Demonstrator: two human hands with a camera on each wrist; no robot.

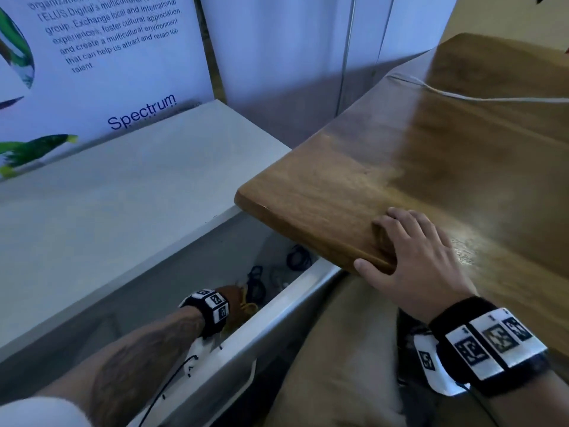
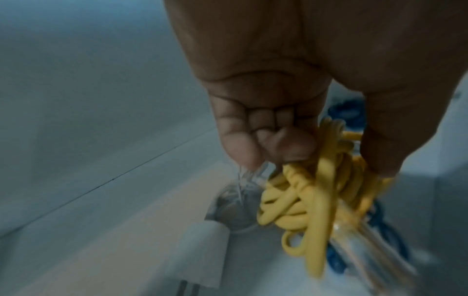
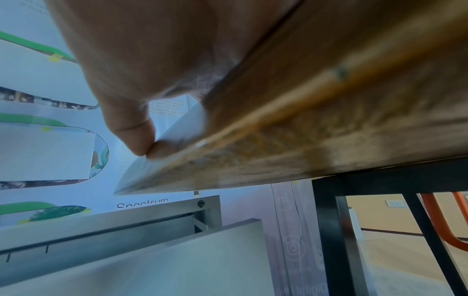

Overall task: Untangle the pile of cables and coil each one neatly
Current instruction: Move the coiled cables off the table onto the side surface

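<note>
Two hands, one yellow cable (image 2: 316, 202), at least two dark blue cables (image 1: 298, 256), one white plug (image 2: 200, 254), one drawer (image 1: 277, 315).

The table (image 1: 385, 167) is varnished wood, glossy on top with visible grain, rougher and duller on its underside (image 3: 329, 152). Its frame (image 3: 326, 230) looks like black painted metal. The drawer (image 1: 277, 322) looks like smooth, matt grey metal. The yellow cable (image 2: 316, 200) has a smooth, rubbery plastic jacket. The plug (image 2: 200, 254) is matt white plastic. Clear glossy plastic wrap (image 2: 375, 252) sits against the cable.
</note>
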